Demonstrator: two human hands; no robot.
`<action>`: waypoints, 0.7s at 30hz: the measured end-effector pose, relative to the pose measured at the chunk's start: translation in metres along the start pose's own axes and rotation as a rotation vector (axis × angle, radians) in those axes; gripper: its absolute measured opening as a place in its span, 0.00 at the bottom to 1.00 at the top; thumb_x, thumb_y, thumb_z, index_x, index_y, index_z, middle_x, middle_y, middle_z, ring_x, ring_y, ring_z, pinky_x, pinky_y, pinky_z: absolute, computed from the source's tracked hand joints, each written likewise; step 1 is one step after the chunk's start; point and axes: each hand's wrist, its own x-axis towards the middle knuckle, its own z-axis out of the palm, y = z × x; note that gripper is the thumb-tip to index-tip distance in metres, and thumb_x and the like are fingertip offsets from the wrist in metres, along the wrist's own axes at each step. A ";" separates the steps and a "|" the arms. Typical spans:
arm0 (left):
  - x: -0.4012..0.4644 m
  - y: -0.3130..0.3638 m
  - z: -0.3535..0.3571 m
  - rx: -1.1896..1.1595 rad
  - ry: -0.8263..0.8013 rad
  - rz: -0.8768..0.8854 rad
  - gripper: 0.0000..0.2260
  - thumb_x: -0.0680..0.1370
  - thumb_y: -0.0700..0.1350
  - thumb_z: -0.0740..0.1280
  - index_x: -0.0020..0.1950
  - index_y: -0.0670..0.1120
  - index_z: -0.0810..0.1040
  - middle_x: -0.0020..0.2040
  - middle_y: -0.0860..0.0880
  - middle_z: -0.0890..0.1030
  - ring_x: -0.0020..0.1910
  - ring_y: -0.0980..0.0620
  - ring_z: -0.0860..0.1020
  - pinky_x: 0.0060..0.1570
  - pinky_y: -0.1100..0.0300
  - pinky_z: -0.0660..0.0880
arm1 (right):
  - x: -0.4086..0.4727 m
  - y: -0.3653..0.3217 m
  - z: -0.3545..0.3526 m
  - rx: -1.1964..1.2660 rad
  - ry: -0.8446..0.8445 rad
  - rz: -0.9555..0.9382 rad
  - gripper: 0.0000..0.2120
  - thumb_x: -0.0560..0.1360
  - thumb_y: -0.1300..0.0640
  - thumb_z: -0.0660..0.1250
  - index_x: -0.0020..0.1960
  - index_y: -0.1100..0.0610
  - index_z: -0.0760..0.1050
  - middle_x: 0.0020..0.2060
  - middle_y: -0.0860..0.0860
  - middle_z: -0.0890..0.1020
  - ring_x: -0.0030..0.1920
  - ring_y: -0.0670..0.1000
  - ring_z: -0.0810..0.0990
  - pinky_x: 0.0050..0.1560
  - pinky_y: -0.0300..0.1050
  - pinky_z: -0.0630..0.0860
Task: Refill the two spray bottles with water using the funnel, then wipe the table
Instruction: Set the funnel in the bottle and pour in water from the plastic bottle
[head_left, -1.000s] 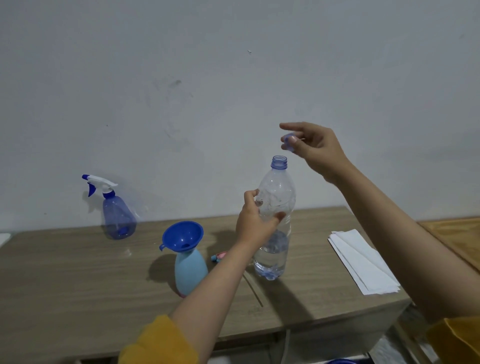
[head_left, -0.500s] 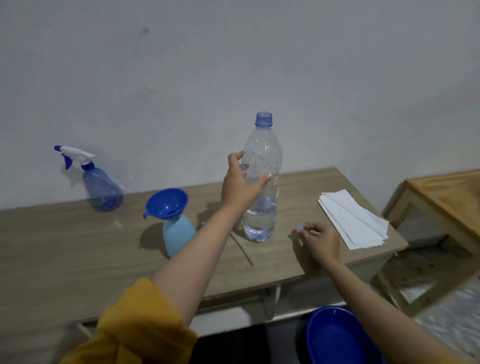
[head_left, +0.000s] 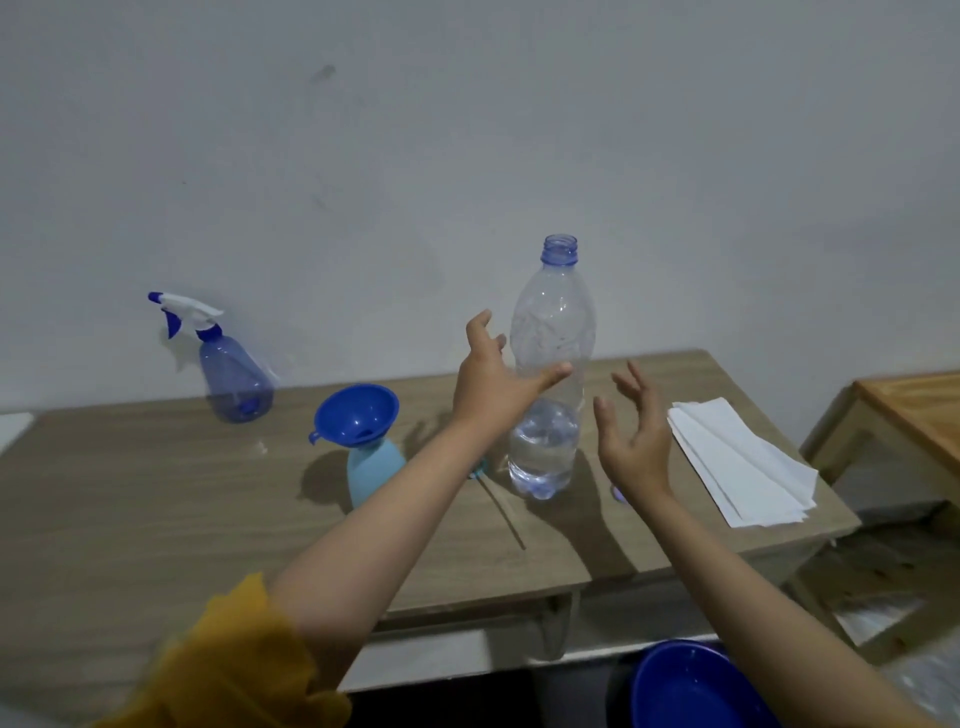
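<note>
A clear water bottle (head_left: 550, 364), uncapped and about a third full, stands upright on the wooden table (head_left: 156, 519). My left hand (head_left: 493, 384) is beside it with fingers spread and the thumb lying across its front, no longer wrapped round it. My right hand (head_left: 634, 441) hovers open just right of the bottle. The small blue cap (head_left: 618, 493) lies on the table, half hidden by my right wrist. A blue funnel (head_left: 358, 413) sits in the neck of the light blue spray bottle (head_left: 374, 473). The dark blue spray bottle (head_left: 234, 379), sprayer on, stands at the back left.
A loose spray head (head_left: 478, 470) with its thin tube (head_left: 504, 514) lies behind my left forearm. Folded white paper towels (head_left: 737, 462) sit at the table's right end. A blue basin (head_left: 691, 686) is on the floor below the front edge. A second wooden table (head_left: 909, 410) stands at right.
My right hand brought the cap down, left it on the table and rose open beside the bottle. My left hand loosened its grip on the bottle.
</note>
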 end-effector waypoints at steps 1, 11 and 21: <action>-0.003 0.002 -0.007 -0.002 0.004 0.003 0.47 0.66 0.56 0.77 0.75 0.50 0.52 0.72 0.43 0.67 0.71 0.48 0.67 0.64 0.60 0.65 | 0.009 -0.010 0.005 0.026 -0.028 -0.054 0.34 0.72 0.45 0.67 0.73 0.58 0.63 0.61 0.55 0.77 0.62 0.48 0.76 0.63 0.39 0.70; -0.026 -0.032 -0.113 0.449 0.281 0.074 0.43 0.65 0.66 0.71 0.73 0.50 0.60 0.72 0.52 0.65 0.72 0.49 0.62 0.71 0.40 0.58 | 0.064 -0.051 0.057 0.074 -0.182 -0.302 0.52 0.61 0.47 0.80 0.77 0.46 0.54 0.60 0.55 0.76 0.54 0.52 0.80 0.53 0.43 0.79; -0.043 -0.068 -0.143 0.368 0.177 -0.178 0.50 0.59 0.68 0.74 0.74 0.49 0.60 0.72 0.49 0.67 0.69 0.48 0.67 0.68 0.48 0.66 | 0.075 -0.079 0.079 0.002 -0.437 -0.448 0.47 0.63 0.57 0.79 0.76 0.48 0.60 0.48 0.49 0.76 0.39 0.51 0.80 0.35 0.36 0.78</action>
